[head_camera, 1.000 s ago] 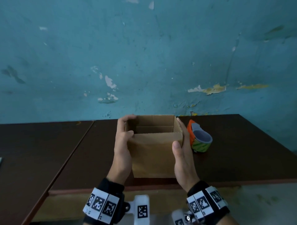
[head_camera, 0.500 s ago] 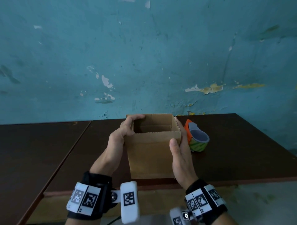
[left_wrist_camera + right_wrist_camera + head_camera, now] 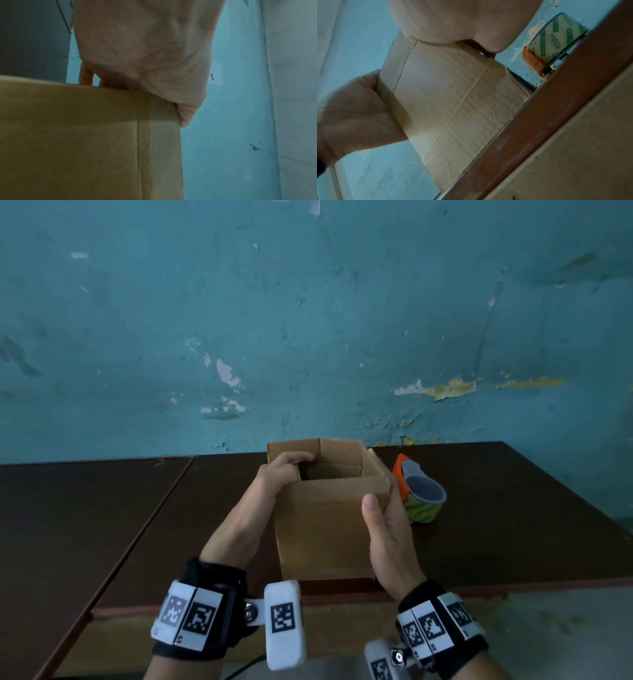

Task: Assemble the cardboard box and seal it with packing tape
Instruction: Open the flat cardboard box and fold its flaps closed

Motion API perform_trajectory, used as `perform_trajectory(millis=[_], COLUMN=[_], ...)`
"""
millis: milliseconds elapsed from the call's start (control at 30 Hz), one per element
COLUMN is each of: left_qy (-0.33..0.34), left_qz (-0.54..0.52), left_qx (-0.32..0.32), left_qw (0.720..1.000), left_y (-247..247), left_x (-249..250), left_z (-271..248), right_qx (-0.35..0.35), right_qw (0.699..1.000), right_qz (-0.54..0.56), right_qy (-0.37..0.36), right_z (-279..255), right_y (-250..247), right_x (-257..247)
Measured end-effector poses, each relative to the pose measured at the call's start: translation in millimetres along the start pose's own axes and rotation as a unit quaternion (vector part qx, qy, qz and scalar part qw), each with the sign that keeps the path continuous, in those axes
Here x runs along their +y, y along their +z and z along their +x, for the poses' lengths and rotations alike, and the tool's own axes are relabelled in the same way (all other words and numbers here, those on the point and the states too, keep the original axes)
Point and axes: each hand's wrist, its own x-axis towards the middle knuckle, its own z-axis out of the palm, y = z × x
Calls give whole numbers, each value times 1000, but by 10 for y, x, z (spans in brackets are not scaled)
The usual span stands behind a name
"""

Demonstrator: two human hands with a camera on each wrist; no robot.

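Near edge of the table point(image 3: 513, 542): an open-topped cardboard box point(image 3: 322, 529) stands upright. The right hand point(image 3: 387, 529) clasps its near right corner, thumb on the front face, fingers along the right side. The left hand point(image 3: 277, 477) hooks curled fingers over the left rim. Farther right, just beside the box: a tape dispenser point(image 3: 419, 496) holding a tape roll.
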Motion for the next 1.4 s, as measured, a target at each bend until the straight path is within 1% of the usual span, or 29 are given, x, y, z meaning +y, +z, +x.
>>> perform_trajectory(millis=[100,167,200,300,367,467,500,567,600,633,667,733,767,800,933,1067,1233,1400], left_qy=[-33,-26,-25,-26,-1,66,67,63,73,93,116,149,161,168,160,150,126,141], left_qz=[19,22,20,-56,-86,-106,-123,-156,-165,-172,-188,-229,-235,-239,-248,-263,-280,-280], left_qx=[-10,-9,-19,-49,-52,-46,-44,-27,-11,15,55,140,171,188,195,191,203,200], left_qw=[999,999,999,997,995,991,989,985,984,981,974,952,943,938,935,934,930,928], left_y=[-3,-3,-2,-29,-29,-36,-39,4,42,92,146,240,282,308,343,349,346,351], left_x=[7,40,38,160,203,178,128,84,49,30,-18,-82,-108,-100,-107,-158,-233,-292], left_z=[21,17,-3,-257,-432,-595,-595,-531,-517,-497,-491,-509,-515,-527,-540,-491,-413,-352], right_qx=[-4,-9,-14,-20,-20,-31,-35,-39,-38,-35,-33,-28,-25,-21,-4,14,56,57], right_qw=[1000,1000,1000,999,997,993,993,993,993,993,994,995,996,997,999,999,996,992], right_qz=[7,-1,-8,-44,-73,-109,-111,-111,-109,-107,-104,-88,-80,-74,-34,-13,30,58], right_qy=[-2,-5,-4,-9,-23,-31,-30,-24,-24,-28,-31,-24,-18,-11,24,34,69,94], right_z=[-2,1,3,16,33,55,57,49,45,45,46,52,52,52,59,69,76,131], right_y=[-3,-13,-16,-20,-37,-73,-80,-89,-90,-90,-89,-87,-83,-76,-30,6,15,20], right_x=[-43,-28,-14,35,50,44,42,39,27,15,2,-14,-18,-24,-71,-99,-106,-124])
